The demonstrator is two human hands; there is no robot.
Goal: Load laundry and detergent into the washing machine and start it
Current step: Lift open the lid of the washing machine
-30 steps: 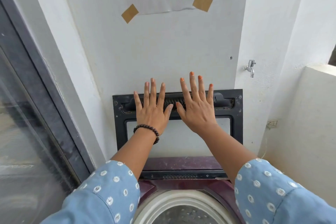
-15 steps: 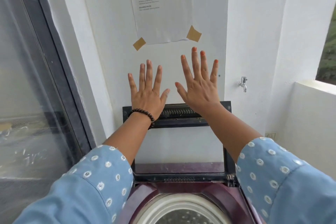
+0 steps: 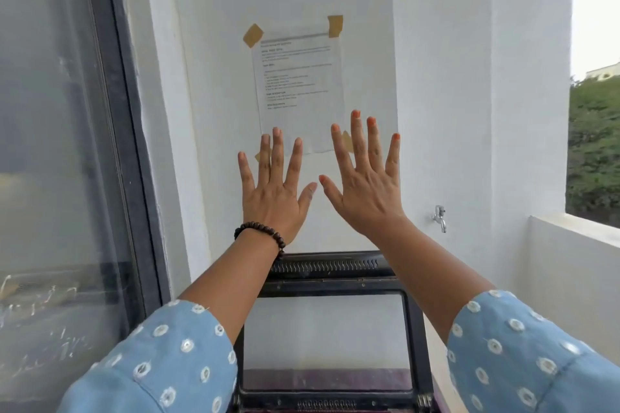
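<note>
Black-framed glass washing-machine lid (image 3: 327, 278), standing raised for loading; left hand (image 3: 273, 203) and right hand (image 3: 367, 193) above it, fingers spread, gripping nothing.

Washing machine lid (image 3: 330, 282): black frame, clear window, raised upright against white wall.

A printed sheet (image 3: 299, 90) is taped to the white wall (image 3: 436, 77) (text unreadable); a tap (image 3: 440, 217) sits right.

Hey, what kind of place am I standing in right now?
Probably a balcony laundry nook: a top-loading washer's raised lid, a wall tap, and a low parapet open to trees outside.
</note>
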